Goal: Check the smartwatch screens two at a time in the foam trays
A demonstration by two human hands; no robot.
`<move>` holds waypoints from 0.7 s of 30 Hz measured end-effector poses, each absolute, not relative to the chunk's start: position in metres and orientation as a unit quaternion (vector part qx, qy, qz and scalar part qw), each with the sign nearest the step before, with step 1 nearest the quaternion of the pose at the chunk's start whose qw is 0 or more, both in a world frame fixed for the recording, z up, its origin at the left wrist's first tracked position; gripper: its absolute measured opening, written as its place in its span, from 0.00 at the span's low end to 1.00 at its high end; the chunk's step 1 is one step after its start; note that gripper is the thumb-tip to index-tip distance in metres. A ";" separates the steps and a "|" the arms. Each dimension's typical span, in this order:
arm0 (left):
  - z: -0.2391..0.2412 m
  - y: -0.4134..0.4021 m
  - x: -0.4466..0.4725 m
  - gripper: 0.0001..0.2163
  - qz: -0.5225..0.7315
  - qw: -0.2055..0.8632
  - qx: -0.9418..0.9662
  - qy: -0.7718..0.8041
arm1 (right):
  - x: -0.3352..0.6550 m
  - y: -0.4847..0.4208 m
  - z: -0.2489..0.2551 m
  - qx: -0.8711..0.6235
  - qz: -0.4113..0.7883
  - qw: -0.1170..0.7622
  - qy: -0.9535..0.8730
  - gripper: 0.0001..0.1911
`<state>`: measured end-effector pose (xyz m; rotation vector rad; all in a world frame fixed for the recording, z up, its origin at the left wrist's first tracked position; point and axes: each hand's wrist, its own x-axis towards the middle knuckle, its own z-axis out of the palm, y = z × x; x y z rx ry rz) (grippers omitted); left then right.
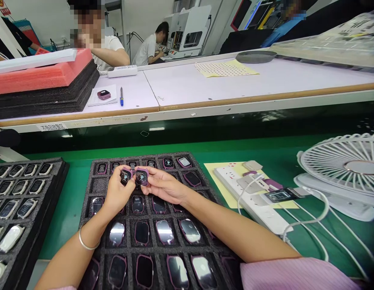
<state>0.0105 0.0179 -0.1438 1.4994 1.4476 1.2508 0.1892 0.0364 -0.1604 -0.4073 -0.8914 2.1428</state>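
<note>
A strip of green table [64, 197] between left tray [54, 189] and middle tray [98, 186] leaves my left hand [116, 194] room; on the right, power strip [265, 213], cables [327, 204] and fan [360, 166] block me, and a raised shelf [181, 88] bars the far side.

And here they are, two watches side by side, screens facing up toward the viewer! The left watch [125, 177], purple-rimmed, sits in the left hand [117, 189], partly covered by fingers, its dark screen showing small pale markings. Right next to it, the right watch [141, 177], purple too, squarish, dark-faced with similar markings, is pinched upright in the right hand [163, 184].
</note>
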 end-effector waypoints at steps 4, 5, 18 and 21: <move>-0.146 0.018 0.011 0.11 0.485 0.352 0.576 0.556 | 0.190 0.036 -0.159 -0.159 0.840 0.383 -0.349 0.25; -0.146 0.018 0.011 0.12 0.486 0.354 0.576 0.554 | 0.190 0.036 -0.159 -0.160 0.841 0.383 -0.348 0.25; -0.147 0.022 0.009 0.12 0.491 0.376 0.566 0.545 | 0.188 0.038 -0.162 -0.173 0.837 0.384 -0.350 0.24; -0.144 0.023 0.009 0.19 0.498 0.472 0.488 0.540 | 0.190 0.042 -0.160 -0.192 0.834 0.395 -0.334 0.20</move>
